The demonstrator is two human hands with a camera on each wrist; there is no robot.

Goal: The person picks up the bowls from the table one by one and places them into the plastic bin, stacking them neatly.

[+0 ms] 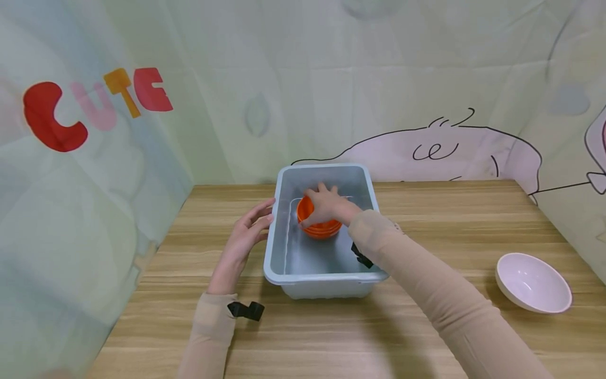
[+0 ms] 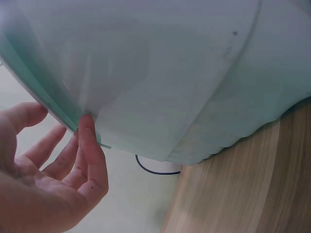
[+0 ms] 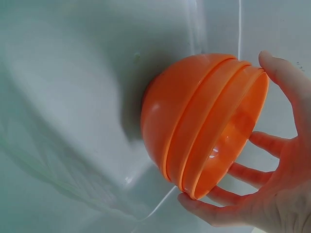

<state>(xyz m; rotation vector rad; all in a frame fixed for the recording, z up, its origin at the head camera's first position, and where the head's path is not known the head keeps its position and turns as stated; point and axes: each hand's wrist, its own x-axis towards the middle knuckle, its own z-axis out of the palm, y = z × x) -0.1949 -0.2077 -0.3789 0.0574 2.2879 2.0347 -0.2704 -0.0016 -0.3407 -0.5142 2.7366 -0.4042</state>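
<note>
A stack of three orange bowls (image 3: 194, 121) sits inside a pale blue-grey plastic bin (image 1: 326, 278). My right hand (image 1: 326, 204) reaches down into the bin and spans the stack from above. In the right wrist view, its thumb and a finger (image 3: 209, 208) grip opposite sides of the top bowl's rim, while the middle fingers bend over the opening. At the bin's left side, my left hand (image 1: 246, 231) touches the rim with loosely spread fingers. The left wrist view shows fingertips against the rim and the outer wall (image 2: 146, 87) just below it.
A white bowl (image 1: 532, 284) stands upright on the wooden table (image 1: 312, 337), off to the right. Behind the table hangs a printed cloth backdrop (image 1: 265, 95), which also runs along the left and right sides. The bin stands near the table's back edge.
</note>
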